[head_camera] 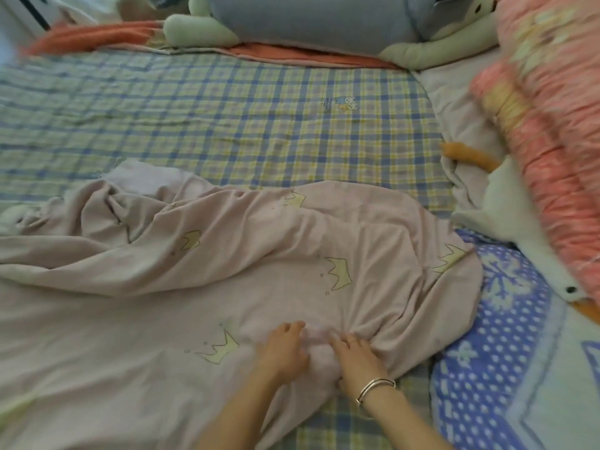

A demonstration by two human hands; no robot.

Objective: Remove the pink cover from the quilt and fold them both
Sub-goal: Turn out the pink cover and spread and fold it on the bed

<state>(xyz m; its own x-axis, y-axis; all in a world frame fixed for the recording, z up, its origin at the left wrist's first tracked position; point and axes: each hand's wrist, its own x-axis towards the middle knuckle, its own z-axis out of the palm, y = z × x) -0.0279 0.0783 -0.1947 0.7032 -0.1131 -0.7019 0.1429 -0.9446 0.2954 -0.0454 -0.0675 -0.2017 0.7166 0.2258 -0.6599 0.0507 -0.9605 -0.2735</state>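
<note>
My left hand (285, 349) and right hand (357, 358) squeeze the pink cover (292, 271). If I grab the quilt inside too, it may stick.

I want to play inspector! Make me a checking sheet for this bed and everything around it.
Surface: plaid sheet, wrinkled, partly covered.
Job's things: pink cover with crowns, crumpled across the near side; what is inside cannot be told.
Clutter: blue dotted pillow, goose toy, puffy pink striped bedding on the right.
Grips: left hand and right hand both clutch a bunched lump of the cover; bracelet on the right wrist.
Cables: nothing seen.
Surroundings: grey plush bolster along the far edge.
</note>
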